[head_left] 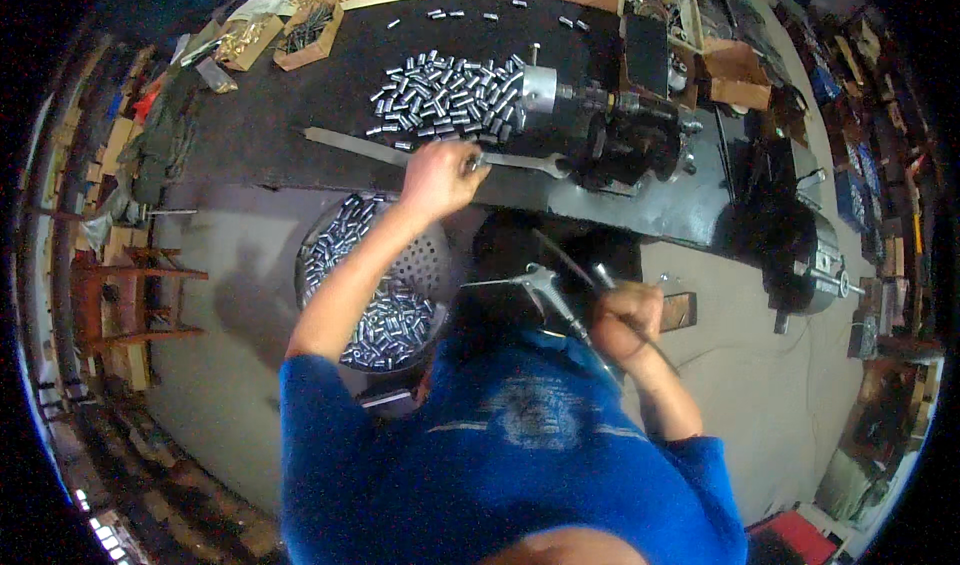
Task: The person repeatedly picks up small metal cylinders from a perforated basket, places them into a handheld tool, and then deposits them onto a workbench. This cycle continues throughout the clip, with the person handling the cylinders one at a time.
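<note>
My left hand [440, 180] is closed above the bench's front edge, with a small shiny metal piece [473, 163] showing at its fingers. To its right lies an open-ended spanner [530, 164]; to its left, a flat grey bar [355, 146] tapers to a point. My hand hides where the two meet. Lower right, my right hand [630, 320] grips a long thin dark bar [568, 257] that slants through the fist. A short metal cylinder [602, 273] shows beside that fist. Just left of it, an air blow gun [540, 285] lies over my lap.
Many short metal cylinders [440, 95] are heaped on the dark bench [270, 115]. A round perforated basket [425, 257] below holds more. A clamping fixture [630, 140] with a silver cylinder [540, 87] stands right of the heap. Boxes [308, 35] line the back; a wooden stool [140, 295] stands left.
</note>
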